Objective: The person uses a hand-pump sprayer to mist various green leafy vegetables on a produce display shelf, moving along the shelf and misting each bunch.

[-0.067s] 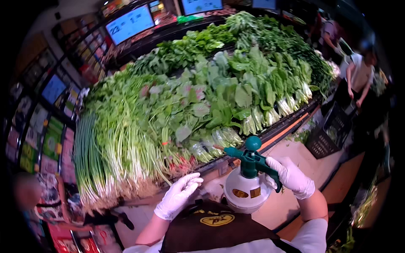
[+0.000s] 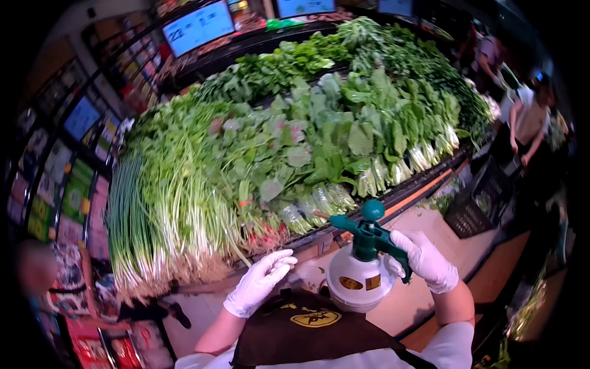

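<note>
In a white glove, my right hand is wrapped round the green handle of a pump spray bottle. The bottle has a white round body, a green pump knob on top and a nozzle pointing left toward the greens. My gloved left hand is empty, its fingers stretched out side by side, close to the front edge of the vegetable display. Nearest to it are bunches with pinkish-red roots and pale leafy stalks with tangled roots. Plastic-wrapped greens lie just beyond the nozzle.
Long scallions fill the display's left end. Screens stand behind it. A dark crate is at the right, near a person. Another person stands at the lower left beside stocked shelves. Fallen leaves lie on the floor.
The view has shifted slightly, so the display and screens sit a little farther right. My hands and the spray bottle hold nearly the same pose.
</note>
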Action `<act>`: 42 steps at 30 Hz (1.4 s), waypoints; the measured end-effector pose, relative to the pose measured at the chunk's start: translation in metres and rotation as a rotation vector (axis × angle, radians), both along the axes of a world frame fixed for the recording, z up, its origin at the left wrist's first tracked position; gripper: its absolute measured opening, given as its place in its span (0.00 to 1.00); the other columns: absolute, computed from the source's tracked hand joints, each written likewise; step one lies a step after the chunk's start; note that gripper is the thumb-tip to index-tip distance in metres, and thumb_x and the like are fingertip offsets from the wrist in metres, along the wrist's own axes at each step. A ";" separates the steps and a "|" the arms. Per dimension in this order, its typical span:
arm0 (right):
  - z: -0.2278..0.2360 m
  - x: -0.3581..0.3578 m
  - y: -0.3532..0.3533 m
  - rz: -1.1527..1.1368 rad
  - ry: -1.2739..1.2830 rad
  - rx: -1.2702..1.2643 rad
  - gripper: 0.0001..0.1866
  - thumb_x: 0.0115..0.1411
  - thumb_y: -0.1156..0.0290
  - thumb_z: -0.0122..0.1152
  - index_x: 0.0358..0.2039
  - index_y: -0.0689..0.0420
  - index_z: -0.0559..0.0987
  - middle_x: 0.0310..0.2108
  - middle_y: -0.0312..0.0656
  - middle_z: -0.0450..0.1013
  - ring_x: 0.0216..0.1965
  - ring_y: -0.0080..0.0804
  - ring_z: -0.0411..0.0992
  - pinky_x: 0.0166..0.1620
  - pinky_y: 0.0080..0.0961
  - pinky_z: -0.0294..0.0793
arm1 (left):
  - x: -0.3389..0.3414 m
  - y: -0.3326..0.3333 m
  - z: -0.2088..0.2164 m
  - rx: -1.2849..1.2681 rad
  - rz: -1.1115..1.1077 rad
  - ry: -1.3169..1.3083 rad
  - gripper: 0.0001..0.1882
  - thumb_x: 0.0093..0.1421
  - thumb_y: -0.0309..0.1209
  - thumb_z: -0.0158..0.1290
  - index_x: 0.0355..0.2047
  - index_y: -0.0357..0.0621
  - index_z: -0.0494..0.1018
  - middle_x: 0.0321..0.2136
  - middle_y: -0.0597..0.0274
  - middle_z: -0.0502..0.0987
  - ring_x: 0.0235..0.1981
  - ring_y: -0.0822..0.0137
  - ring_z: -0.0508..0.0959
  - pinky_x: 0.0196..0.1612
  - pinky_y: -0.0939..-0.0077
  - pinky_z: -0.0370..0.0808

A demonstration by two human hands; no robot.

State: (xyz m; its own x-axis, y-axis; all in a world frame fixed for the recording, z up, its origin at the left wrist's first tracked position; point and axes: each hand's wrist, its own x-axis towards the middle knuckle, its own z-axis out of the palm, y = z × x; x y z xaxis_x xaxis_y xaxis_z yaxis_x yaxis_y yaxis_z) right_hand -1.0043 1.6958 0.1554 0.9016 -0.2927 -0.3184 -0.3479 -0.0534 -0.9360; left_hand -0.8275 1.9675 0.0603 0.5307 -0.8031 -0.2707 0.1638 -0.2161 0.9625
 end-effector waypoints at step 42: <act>0.076 0.162 0.229 -0.176 -0.076 -0.294 0.23 0.64 0.52 0.45 0.28 0.62 0.72 0.12 0.35 0.65 0.11 0.20 0.61 0.16 0.16 0.58 | 0.122 0.227 -0.051 -0.225 0.158 -0.805 0.17 0.60 0.24 0.50 0.49 0.32 0.65 0.43 0.57 0.74 0.43 0.71 0.75 0.47 0.81 0.71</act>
